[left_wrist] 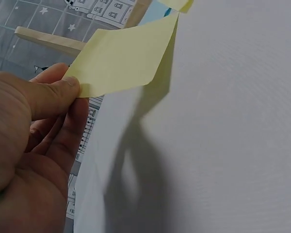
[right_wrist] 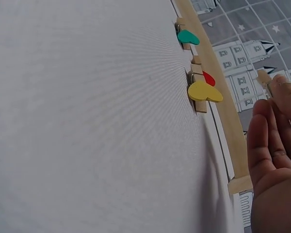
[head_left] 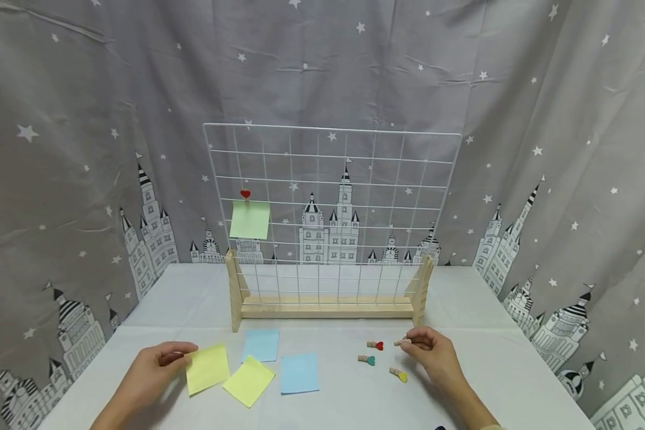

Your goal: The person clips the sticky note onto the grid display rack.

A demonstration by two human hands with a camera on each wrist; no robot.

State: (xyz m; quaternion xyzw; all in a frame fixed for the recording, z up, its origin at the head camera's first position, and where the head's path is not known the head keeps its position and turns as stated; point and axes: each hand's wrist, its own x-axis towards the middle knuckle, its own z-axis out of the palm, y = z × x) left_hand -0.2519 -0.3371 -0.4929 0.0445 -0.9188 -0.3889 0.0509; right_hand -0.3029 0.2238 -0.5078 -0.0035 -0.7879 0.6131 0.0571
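My left hand (head_left: 153, 373) pinches a yellow sticky note (head_left: 208, 369) by one edge between thumb and fingers. In the left wrist view this note (left_wrist: 123, 60) is tilted up off the white table. A second yellow note (head_left: 249, 381) lies beside it, along with two blue notes (head_left: 300, 374). On the right, my right hand (head_left: 438, 357) pinches a small wooden clothespin (head_left: 401, 342), mostly covered by the fingers. Near it lie clothespins with a red heart (head_left: 378, 346), a teal heart (head_left: 371, 361) and a yellow heart (head_left: 402, 377).
Behind the notes stands a white wire grid (head_left: 333, 208) on a wooden base (head_left: 328, 310). A pale green note (head_left: 249, 222) hangs on its left side under a red heart clip (head_left: 245, 194). A grey curtain (head_left: 322, 65) with stars and castles surrounds the table (head_left: 344, 406).
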